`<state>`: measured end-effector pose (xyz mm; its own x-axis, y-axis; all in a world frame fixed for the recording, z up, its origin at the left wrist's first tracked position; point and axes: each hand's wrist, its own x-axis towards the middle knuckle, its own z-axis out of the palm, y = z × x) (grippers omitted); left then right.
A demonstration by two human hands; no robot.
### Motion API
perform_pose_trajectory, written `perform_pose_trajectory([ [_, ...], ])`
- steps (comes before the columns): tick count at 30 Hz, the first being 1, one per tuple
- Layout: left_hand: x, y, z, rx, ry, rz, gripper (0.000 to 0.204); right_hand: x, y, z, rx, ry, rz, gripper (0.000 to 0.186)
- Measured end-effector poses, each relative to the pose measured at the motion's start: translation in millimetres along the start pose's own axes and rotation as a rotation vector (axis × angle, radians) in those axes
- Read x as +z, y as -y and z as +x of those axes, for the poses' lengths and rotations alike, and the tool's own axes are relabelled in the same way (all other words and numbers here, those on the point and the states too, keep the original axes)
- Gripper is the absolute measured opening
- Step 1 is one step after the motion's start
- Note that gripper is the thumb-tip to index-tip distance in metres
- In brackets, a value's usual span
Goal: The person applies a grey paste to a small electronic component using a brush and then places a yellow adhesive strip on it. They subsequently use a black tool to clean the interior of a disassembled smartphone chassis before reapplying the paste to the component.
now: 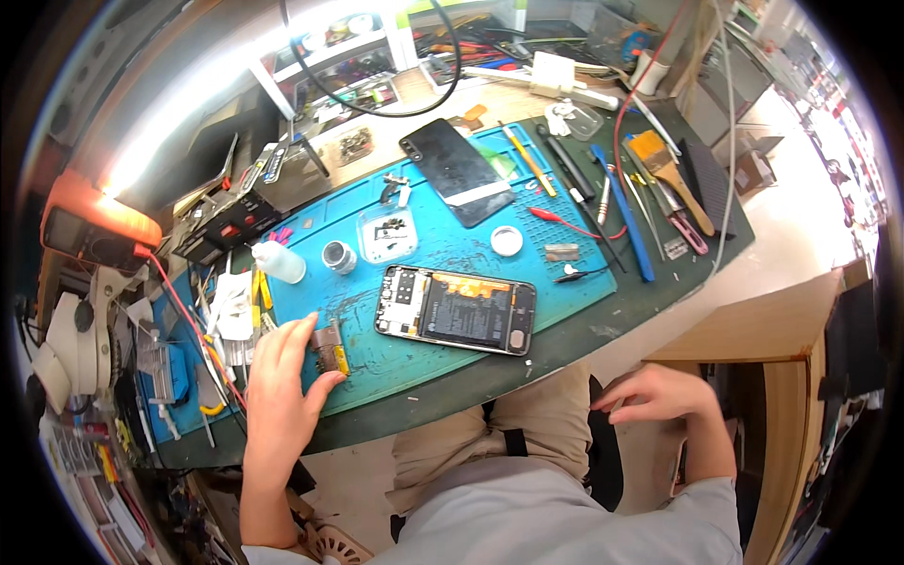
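An opened smartphone (456, 310), its battery and circuit board exposed, lies on the blue work mat (405, 367). At the mat's left part, my left hand (285, 377) is open, thumb and fingers apart beside a small brown block-like piece with a yellow end (330, 349). Whether the hand touches that piece I cannot tell. My right hand (656, 392) hangs past the table's front edge, fingers loosely bent and apart, holding nothing. Behind the opened phone lies a dark phone back cover (458, 172). A clear tray of small parts (387, 235) sits left of it.
A white bottle (280, 263), a small jar (338, 257) and a round white lid (507, 241) stand on the mat. Tweezers, brushes and a blue pry tool (629, 221) lie at right. An orange multimeter (99, 221) is at far left. A cardboard box (753, 320) stands at right.
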<state>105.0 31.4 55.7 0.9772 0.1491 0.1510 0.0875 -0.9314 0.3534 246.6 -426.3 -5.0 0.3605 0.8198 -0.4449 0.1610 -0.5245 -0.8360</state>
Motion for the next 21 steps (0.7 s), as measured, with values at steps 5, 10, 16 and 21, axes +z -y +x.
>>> perform_pose_trajectory([
  [5,-4.4,2.6,12.1,-0.069,0.062,-0.249,0.053,-36.8,86.6,9.6,-0.083,-0.675,-0.072,0.015],
  [10,2.1,41.1,9.4,-0.220,0.098,-0.705,0.028,-98.0,102.8,109.6,-0.315,-1.113,-0.572,0.019],
  [16,5.6,39.1,23.7,-0.258,0.030,-1.075,0.027,-121.2,83.6,217.8,-0.149,-1.215,-1.046,0.023],
  [21,12.8,28.5,26.0,-0.307,0.030,-1.223,0.030,-130.9,68.4,241.9,-0.149,-1.274,-1.225,0.024],
])
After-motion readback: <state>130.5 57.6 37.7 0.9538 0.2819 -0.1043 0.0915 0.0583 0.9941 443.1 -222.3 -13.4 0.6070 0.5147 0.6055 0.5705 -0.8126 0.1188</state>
